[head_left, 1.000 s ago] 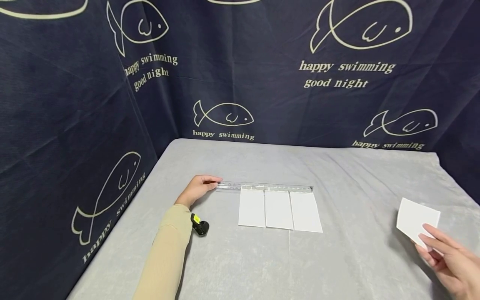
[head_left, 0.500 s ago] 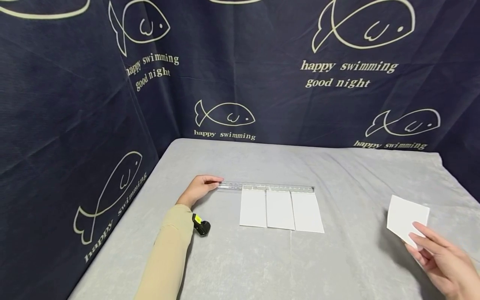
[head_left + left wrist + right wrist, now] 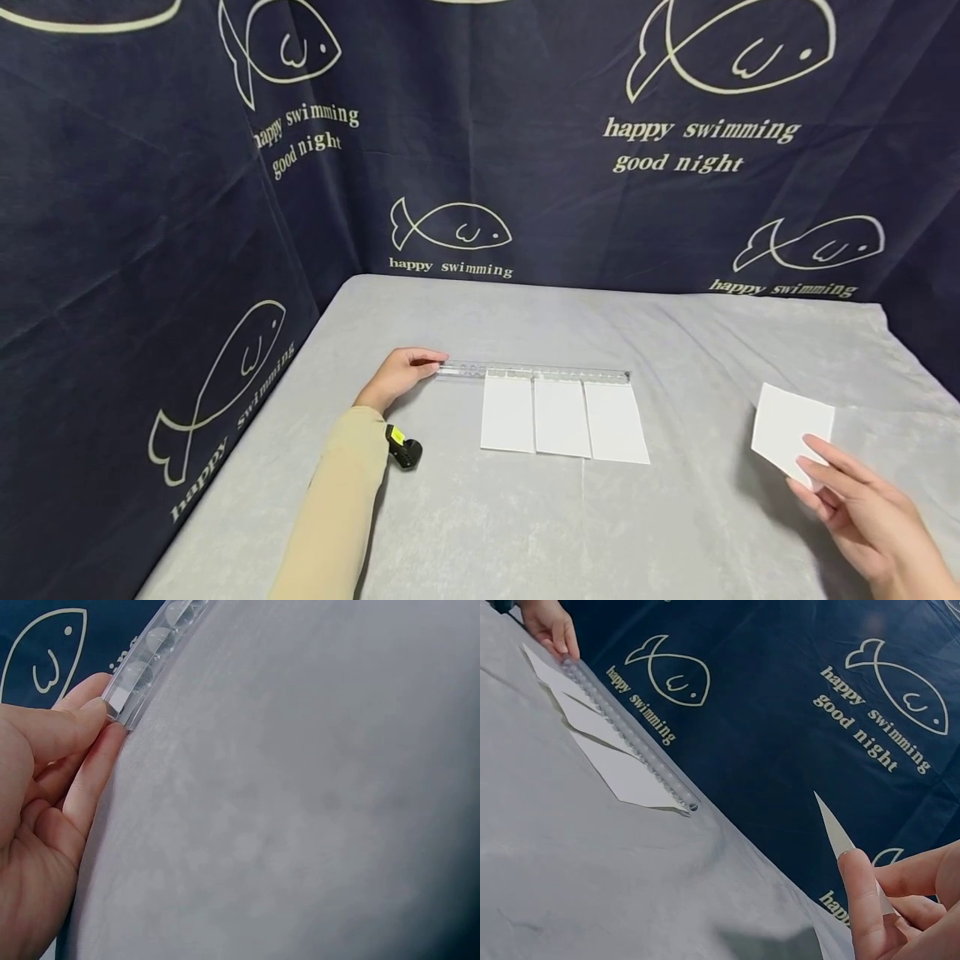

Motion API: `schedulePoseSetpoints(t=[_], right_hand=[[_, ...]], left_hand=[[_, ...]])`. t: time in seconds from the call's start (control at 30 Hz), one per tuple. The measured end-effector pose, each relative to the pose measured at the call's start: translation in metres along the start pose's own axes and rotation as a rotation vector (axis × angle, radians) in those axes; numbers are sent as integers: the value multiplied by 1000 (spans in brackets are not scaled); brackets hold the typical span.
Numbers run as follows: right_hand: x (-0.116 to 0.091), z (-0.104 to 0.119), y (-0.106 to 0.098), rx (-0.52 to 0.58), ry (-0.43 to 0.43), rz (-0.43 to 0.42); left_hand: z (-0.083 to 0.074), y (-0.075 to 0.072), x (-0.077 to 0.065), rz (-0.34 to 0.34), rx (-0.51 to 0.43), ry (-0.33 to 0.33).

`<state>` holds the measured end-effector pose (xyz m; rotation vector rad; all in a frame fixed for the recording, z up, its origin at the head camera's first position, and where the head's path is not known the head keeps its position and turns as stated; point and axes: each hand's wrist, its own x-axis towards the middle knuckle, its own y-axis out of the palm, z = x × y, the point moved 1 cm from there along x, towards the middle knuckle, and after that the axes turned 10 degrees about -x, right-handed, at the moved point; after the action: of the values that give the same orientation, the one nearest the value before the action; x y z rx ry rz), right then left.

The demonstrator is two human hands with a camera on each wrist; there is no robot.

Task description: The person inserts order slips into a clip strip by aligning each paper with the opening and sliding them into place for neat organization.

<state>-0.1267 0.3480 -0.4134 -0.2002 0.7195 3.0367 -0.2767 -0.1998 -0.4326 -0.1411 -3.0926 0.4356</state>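
Observation:
My left hand [image 3: 397, 379] pinches the left end of a clear plastic ruler [image 3: 463, 370] between thumb and fingers. Round cut-outs show in the ruler [image 3: 160, 639] in the left wrist view. Three white paper cards [image 3: 561, 419] lie side by side on the cloth, their top edges along the ruler. To the right, my right hand [image 3: 862, 508] holds another white card [image 3: 789, 421], tilted, above the tabletop. The right wrist view catches this card [image 3: 832, 829] nearly edge-on between thumb and fingers.
A grey cloth covers the table [image 3: 675, 525]. Dark blue curtains [image 3: 555, 200] with fish drawings and lettering hang behind and on the left side. A black device with a yellow label [image 3: 403, 448] sits at the left wrist.
My right hand has moved left and slightly up in the head view, carrying the white card. The left hand, the ruler and the three cards stay in place.

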Motion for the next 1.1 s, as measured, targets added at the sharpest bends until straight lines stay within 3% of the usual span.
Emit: schedulePoseSetpoints(t=[0.2,1.1], right_hand=[[3,-1,9,-5,13,8],[10,-9,42,-26,28,63]], left_hand=[[0,1,3,-9,5,-54],[0,-1,3,1,-8,-55]])
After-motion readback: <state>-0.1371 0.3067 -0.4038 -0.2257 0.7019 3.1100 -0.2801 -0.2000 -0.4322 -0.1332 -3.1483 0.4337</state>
